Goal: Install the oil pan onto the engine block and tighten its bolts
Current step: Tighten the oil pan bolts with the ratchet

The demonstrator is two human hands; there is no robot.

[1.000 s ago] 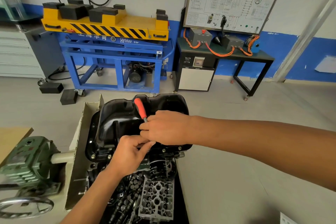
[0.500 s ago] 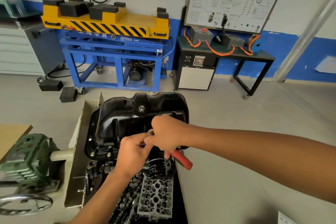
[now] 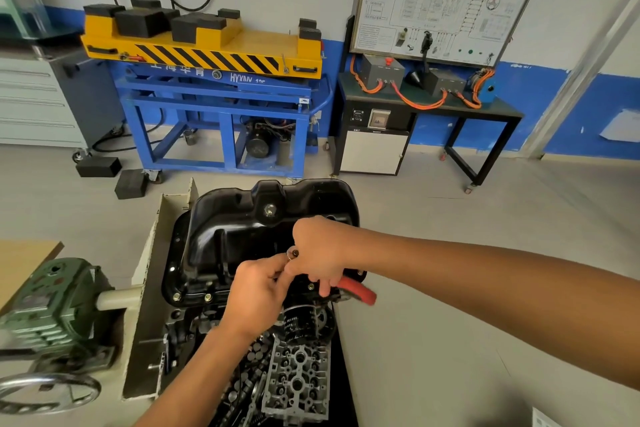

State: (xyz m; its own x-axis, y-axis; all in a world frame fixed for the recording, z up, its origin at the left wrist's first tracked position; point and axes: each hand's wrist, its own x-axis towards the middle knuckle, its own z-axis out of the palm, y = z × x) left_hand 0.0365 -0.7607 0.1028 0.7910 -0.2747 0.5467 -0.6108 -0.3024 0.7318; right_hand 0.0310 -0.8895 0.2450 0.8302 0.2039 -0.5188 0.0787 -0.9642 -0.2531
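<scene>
Looking down on a black pan (image 3: pixel 242 218) seated on top of the block (image 3: pixel 187 326), flange lying flat along the block's edges. Right hand (image 3: pixel 320 250) closed round a red-handled tool (image 3: pixel 358 291), handle pointing down toward the block's near right corner, socket end (image 3: pixel 293 254) raised and showing between both hands. Left hand (image 3: pixel 258 291) meeting that end, fingertips pinched at it; impossible to tell whether a bolt sits in there. Two bolts (image 3: pixel 176 295) already in the flange at the near left corner, another head or two just visible along the near edge by the hands. Far and right edges too dark to count.

Judged partway through: pan placed, some bolts in, fitting and tightening the rest left to do.

Open floor (image 3: pixel 450 288) to the right and beyond the far edge, so ample swing room for the handle there. Tighter on the left, with the cream stand plate (image 3: pixel 149 270) just beside the flange.
</scene>
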